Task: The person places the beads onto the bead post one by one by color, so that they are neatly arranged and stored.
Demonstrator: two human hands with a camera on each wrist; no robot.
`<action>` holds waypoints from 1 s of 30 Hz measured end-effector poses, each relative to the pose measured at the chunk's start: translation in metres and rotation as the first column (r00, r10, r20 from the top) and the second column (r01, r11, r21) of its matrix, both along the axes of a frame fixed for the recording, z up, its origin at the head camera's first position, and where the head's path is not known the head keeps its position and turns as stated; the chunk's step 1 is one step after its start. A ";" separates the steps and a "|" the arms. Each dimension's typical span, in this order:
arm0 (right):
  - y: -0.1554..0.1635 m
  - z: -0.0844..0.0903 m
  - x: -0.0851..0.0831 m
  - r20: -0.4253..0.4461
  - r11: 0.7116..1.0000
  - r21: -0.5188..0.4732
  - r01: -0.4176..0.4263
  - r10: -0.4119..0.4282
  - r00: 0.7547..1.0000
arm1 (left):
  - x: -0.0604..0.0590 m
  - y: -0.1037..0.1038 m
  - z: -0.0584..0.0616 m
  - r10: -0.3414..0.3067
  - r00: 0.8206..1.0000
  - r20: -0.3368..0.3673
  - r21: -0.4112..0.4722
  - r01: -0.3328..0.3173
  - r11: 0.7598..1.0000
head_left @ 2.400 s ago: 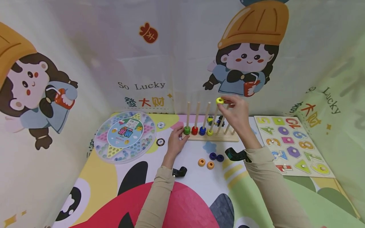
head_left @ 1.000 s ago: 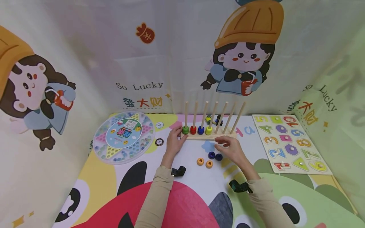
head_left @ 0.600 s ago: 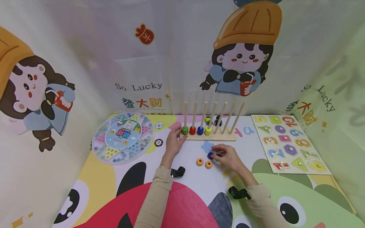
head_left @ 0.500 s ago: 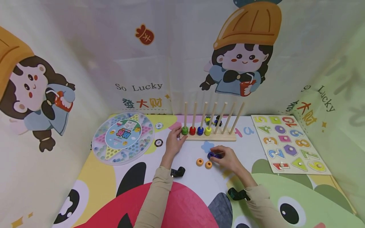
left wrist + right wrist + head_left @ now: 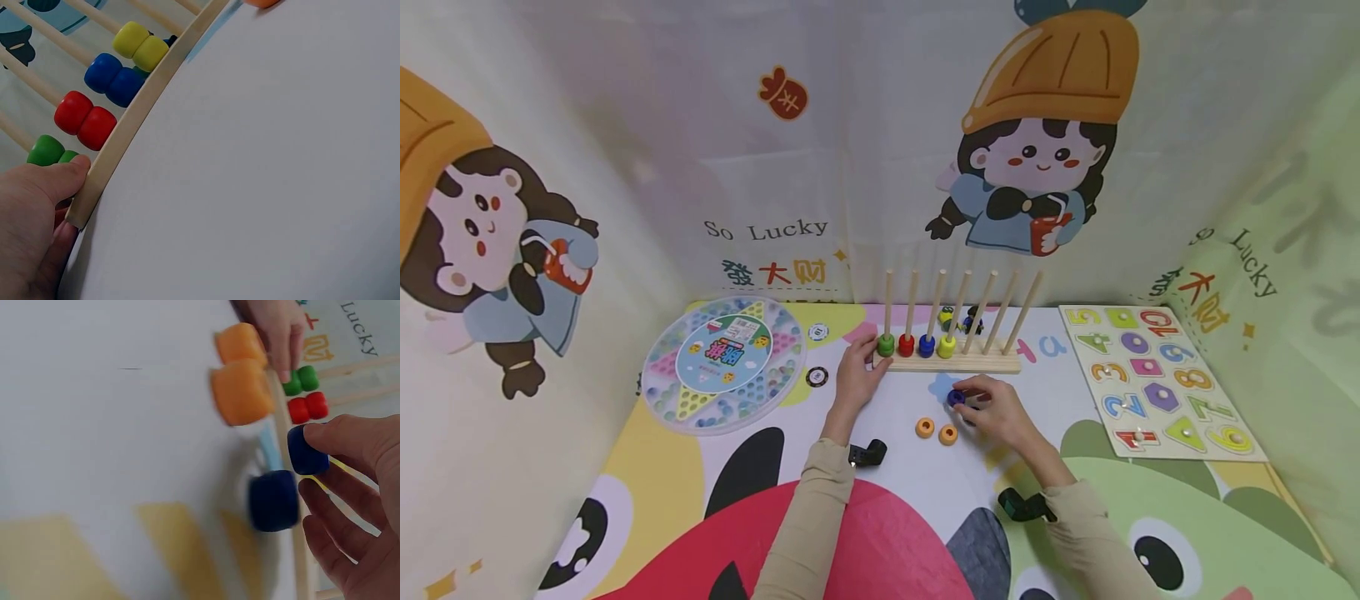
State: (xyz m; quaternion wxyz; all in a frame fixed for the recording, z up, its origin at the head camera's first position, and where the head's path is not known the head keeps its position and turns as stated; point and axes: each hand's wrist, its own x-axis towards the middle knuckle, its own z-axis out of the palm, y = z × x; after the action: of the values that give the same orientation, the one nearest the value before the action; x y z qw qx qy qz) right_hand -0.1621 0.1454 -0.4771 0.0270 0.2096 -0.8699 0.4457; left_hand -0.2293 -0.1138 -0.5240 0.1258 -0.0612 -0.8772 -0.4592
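Observation:
My left hand (image 5: 857, 379) grips the left end of a wooden peg rack (image 5: 985, 364), thumb on top of its base. On its first pegs sit paired beads: green (image 5: 47, 150), red (image 5: 76, 113), blue (image 5: 104, 73) and yellow (image 5: 132, 40). The other pegs are bare. In front of the rack, my right hand (image 5: 1002, 410) pinches a dark blue bead (image 5: 306, 451) between thumb and fingers, raised slightly off the table. A second dark blue bead (image 5: 274, 501) lies just below that hand, partly hidden in the head view. Two orange beads, one nearer (image 5: 948, 434), lie to its left.
At the left is a round marble game board (image 5: 726, 354), with two chip-like discs, one black (image 5: 817, 377), beside it. A number and shape puzzle board (image 5: 1157, 383) lies at the right. Small figures (image 5: 973, 320) stand behind the rack, close to the curtain wall.
My right hand has come down from above the fourth peg, where a yellow bead now sits, to the dark blue beads and lifted one. My left hand stays on the rack.

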 end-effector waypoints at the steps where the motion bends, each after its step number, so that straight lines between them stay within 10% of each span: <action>1: 0.001 0.003 -0.002 -0.019 1.000 -0.009 0.002 -0.003 1.000 | 0.000 0.000 0.000 0.000 1.000 -0.003 -0.001 0.000 1.000; 30: 0.012 0.116 -0.044 -0.278 0.975 -0.153 0.164 -0.201 0.939 | -0.001 -0.001 -0.001 -0.006 1.000 -0.024 -0.016 0.005 1.000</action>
State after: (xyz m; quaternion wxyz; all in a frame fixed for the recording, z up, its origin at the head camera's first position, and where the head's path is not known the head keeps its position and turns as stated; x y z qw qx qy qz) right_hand -0.2062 0.1575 -0.3613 0.2097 0.1892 -0.8418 0.4600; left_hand -0.2302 -0.1151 -0.5252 0.1348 -0.0702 -0.8790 -0.4519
